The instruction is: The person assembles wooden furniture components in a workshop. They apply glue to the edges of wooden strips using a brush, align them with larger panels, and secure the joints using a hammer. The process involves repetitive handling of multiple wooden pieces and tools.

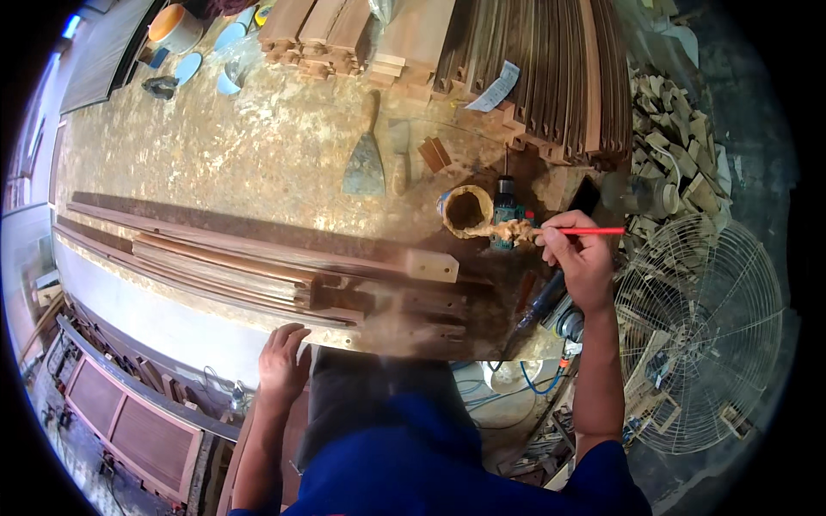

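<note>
My right hand point(583, 262) grips a thin red-handled brush point(594, 230) whose far end is caked in lumpy tan paste. That end points left, toward a round can point(465, 211) with tan crust on its rim; whether it touches the can I cannot tell. Under the brush lies a teal cordless drill point(506, 206), partly hidden. My left hand point(284, 363) hangs at the bench's front edge, fingers loosely apart and holding nothing. Just beyond it, long wood strips point(224, 271) lie along the front of the bench point(258, 163), one ending in a piece with two holes point(433, 266).
A wide scraper point(365, 163) and a smaller wooden-handled tool point(399, 159) lie mid-bench. Stacked wooden boards point(542, 69) fill the back right. A wire fan guard point(697, 335) and heaped wood offcuts point(675, 129) stand right. A dark power tool point(544, 305) lies near my right forearm.
</note>
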The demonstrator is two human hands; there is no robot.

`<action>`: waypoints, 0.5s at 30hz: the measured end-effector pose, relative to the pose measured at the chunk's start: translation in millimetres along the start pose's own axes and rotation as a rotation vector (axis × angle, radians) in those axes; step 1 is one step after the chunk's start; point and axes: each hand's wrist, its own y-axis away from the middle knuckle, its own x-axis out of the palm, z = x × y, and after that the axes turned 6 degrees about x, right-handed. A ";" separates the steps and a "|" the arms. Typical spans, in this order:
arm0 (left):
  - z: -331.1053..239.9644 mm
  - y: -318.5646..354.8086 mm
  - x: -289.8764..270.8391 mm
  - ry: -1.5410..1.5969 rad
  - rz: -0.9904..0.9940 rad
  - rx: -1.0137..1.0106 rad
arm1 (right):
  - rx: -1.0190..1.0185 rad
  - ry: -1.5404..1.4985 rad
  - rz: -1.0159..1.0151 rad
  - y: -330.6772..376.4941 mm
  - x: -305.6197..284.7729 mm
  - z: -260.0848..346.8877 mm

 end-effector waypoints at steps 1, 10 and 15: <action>2.8 5.4 -1.4 0.008 -0.001 -0.013 | 0.014 -0.016 -0.028 -3.0 -4.1 -0.2; 50.6 46.4 -30.8 0.052 -0.028 -0.096 | 0.254 -0.617 -0.015 -1.9 24.8 -3.6; 134.9 91.8 -70.5 0.133 -0.107 -0.075 | 0.334 -0.914 0.051 37.8 144.6 34.3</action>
